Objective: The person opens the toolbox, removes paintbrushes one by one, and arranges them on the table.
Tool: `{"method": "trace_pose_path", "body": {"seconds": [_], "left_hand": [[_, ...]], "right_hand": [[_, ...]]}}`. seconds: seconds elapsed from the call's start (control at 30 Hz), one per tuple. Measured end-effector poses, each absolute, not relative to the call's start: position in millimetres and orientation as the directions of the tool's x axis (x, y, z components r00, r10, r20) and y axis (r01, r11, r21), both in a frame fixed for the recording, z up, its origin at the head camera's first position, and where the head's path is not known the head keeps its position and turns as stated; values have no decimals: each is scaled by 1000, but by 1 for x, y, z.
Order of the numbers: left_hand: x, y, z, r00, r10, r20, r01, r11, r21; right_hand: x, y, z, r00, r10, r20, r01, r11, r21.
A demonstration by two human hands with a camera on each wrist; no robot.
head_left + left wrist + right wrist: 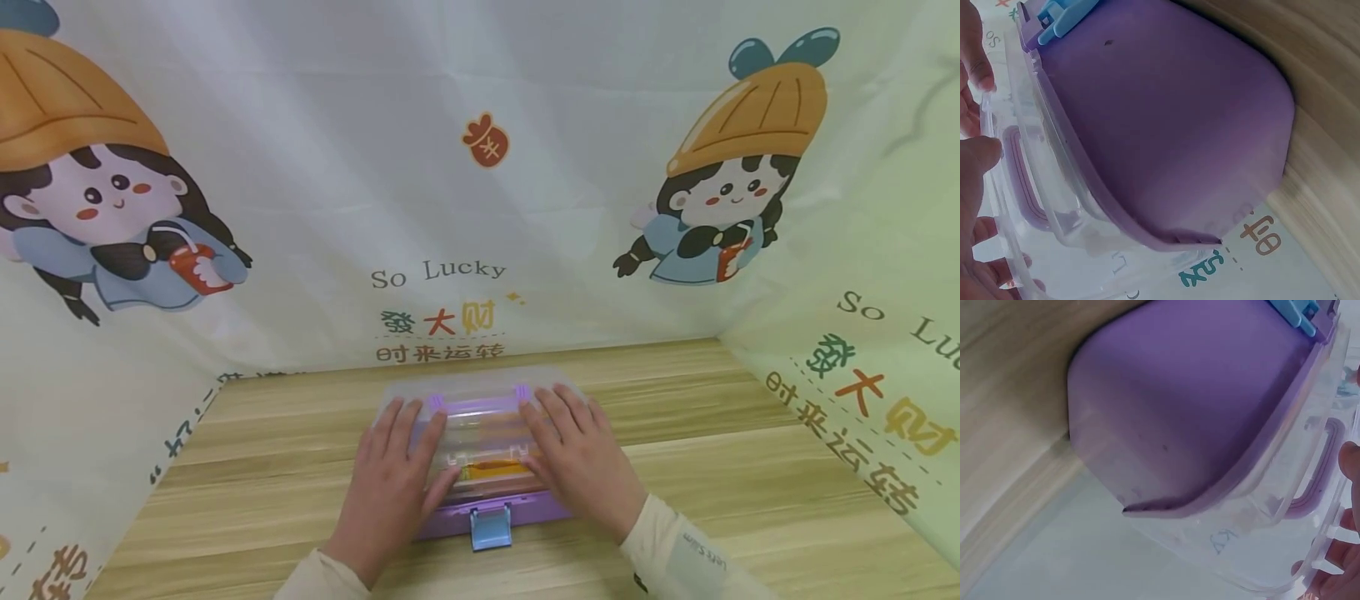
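A purple storage box (540,505) with a clear plastic lid (480,381) stands on the table in front of me. My left hand (393,475) holds the lid's left side; its thumb (985,153) lies on the lid's edge and the other fingers show beyond it in the left wrist view. On the opposite side, my right hand (585,458) grips the lid edge likewise, thumb (1350,459) apart from the fingers. A blue latch (491,529) hangs folded down at the box's front. Through the clear plastic show a purple handle (1319,469) and an orange-yellow item (495,469).
The wood-grain table (712,433) extends to both sides of the box. Behind it rises a white printed cloth (337,167) with cartoon figures and lettering, and similar cloth (885,275) borders the right side.
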State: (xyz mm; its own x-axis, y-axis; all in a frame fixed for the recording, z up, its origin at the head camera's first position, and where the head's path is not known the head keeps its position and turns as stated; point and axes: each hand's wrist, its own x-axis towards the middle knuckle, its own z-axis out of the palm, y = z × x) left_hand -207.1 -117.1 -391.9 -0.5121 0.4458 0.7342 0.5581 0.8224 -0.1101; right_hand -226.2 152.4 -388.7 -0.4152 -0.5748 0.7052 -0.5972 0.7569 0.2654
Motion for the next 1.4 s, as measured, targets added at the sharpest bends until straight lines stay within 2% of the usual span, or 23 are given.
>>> {"method": "trace_pose_path", "body": {"seconds": [0.23, 0.63, 0.77, 0.9, 1.2, 1.4], "left_hand": [[-208, -121, -392, -443, 430, 787, 561, 817, -131], [-198, -120, -406, -439, 434, 787, 563, 815, -136], [-196, -118, -413, -416, 446, 792, 559, 813, -164], [-195, -118, -419, -392, 461, 796, 561, 806, -191], [-198, -119, -422, -439, 455, 775, 553, 816, -166], [-200, -119, -425, -499, 439, 747, 547, 828, -122]], "right_hand": [[-231, 151, -379, -438, -571, 694, -603, 759, 244], [-241, 148, -367, -427, -577, 697, -572, 769, 286], [-245, 148, -362, -423, -581, 696, -576, 765, 289], [-249, 147, -354, -447, -585, 677, -566, 771, 292], [-259, 145, -341, -500, -566, 655, -552, 792, 263], [-267, 141, -333, -542, -546, 639, -546, 807, 226]]}}
